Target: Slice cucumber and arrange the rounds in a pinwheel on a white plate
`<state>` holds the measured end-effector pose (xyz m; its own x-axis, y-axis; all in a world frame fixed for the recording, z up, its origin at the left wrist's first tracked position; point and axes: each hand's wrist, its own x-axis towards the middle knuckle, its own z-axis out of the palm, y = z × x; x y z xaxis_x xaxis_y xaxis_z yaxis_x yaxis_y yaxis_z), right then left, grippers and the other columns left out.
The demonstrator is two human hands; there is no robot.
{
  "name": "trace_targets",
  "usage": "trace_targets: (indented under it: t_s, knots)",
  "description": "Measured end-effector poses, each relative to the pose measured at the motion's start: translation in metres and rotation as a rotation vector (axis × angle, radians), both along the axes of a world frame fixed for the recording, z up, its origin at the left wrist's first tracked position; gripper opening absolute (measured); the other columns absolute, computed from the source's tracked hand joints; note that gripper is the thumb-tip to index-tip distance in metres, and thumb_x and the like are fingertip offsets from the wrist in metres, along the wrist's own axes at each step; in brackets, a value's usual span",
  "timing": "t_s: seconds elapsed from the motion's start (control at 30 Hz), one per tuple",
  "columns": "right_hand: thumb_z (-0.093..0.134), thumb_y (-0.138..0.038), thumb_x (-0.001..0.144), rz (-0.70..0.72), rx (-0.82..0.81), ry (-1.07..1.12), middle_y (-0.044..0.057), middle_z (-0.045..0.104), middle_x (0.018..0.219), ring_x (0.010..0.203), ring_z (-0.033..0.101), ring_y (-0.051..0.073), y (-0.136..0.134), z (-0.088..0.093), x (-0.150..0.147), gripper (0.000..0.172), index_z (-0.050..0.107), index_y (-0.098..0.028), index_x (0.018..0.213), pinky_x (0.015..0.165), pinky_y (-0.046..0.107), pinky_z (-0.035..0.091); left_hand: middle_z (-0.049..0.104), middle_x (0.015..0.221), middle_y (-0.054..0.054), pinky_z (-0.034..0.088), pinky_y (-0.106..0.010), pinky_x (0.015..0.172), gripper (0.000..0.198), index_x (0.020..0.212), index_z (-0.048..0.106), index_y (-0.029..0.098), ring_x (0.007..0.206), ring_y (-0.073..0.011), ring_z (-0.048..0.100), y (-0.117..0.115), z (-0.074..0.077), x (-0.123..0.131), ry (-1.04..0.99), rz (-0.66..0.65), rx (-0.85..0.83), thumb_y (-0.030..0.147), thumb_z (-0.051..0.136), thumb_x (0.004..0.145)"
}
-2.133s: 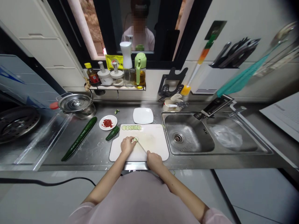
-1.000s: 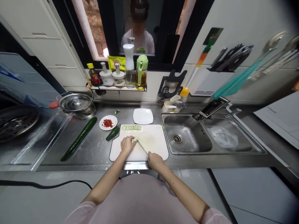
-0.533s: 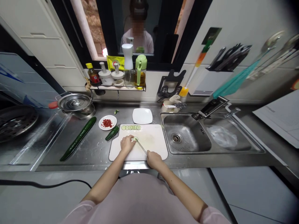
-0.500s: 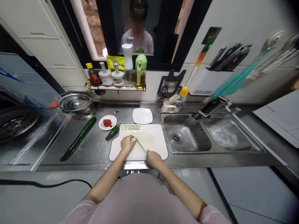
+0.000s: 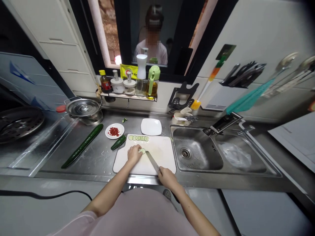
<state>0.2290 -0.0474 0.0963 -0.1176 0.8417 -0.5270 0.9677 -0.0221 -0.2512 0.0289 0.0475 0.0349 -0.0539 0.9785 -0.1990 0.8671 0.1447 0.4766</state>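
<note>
A white cutting board [image 5: 161, 154] lies on the steel counter in front of me. My left hand [image 5: 133, 154] is curled over a short cucumber piece [image 5: 142, 151] on the board, fingers pressed on it. My right hand [image 5: 167, 177] grips the handle of a knife [image 5: 152, 161], whose blade points up-left and ends beside the cucumber piece. A row of several cucumber slices [image 5: 138, 138] lies along the board's far edge.
A whole cucumber [image 5: 82, 146] and a cucumber end [image 5: 118, 142] lie left of the board. A small dish of chopped red chilli [image 5: 114, 131] and a white plate [image 5: 151, 127] stand behind it. A lidded pot [image 5: 83, 109] is at the left, a sink [image 5: 197, 154] at the right.
The camera has tilted, so the whole scene sits slightly lower. The knife blade now lies a little right of the cucumber piece; both hands stay on the board.
</note>
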Motion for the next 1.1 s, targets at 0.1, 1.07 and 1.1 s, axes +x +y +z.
trace_targets:
  t_s: [0.1,1.07,1.1]
  knots:
    - [0.038,-0.021,0.092,-0.051,0.039,0.024,0.013,0.069,0.099,0.094,0.062,0.020,0.000,-0.005,0.012,0.026,0.061,-0.014,0.103,0.073,0.025,0.035,0.070,0.093,-0.001,0.039,-0.028,0.081,0.018,0.096,0.064,0.025,0.094,-0.0185,0.060,0.001,-0.001,0.001,-0.060,0.028,0.006,0.021,0.058,0.080]
    - [0.033,-0.022,0.092,-0.033,0.084,0.019,0.010,0.069,0.097,0.092,0.063,0.019,0.014,-0.009,0.012,0.027,0.058,-0.016,0.101,0.071,0.024,0.034,0.065,0.107,-0.010,0.043,-0.029,0.075,0.025,0.104,0.065,0.023,0.093,-0.0215,0.063,0.031,-0.005,-0.050,0.121,0.300,0.069,0.026,0.043,0.091]
    - [0.034,-0.022,0.092,-0.035,0.082,0.020,0.009,0.069,0.096,0.092,0.063,0.019,0.014,-0.010,0.012,0.027,0.059,-0.017,0.101,0.071,0.024,0.034,0.065,0.108,-0.010,0.043,-0.029,0.075,0.026,0.105,0.065,0.022,0.093,-0.0215,0.062,0.030,-0.005,-0.050,0.123,0.300,0.071,0.027,0.043,0.091]
